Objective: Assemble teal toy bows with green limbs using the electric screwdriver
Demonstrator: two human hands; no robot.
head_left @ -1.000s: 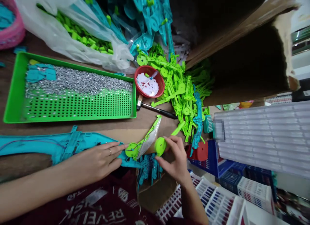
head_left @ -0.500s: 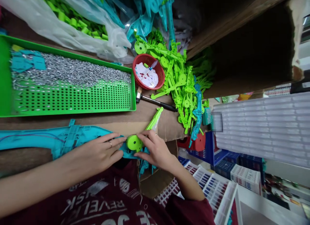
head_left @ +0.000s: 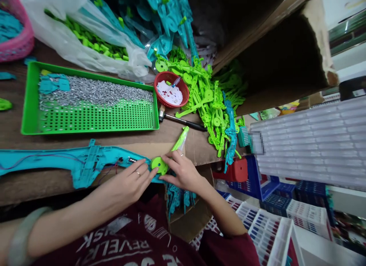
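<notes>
I see a lime-green disc on a blue shell, nearer the wearer than the green tray, the right hand pinching its edge, the left hand touching it, whether gripping I can't tell, and a red basket beside the tray's right end.

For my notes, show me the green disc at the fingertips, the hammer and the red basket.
Green disc point(head_left: 160, 167): head view, on its upper face.
Hammer point(head_left: 184, 121): head view, on its handle.
Red basket point(head_left: 185, 91): head view, on its wall.
</notes>
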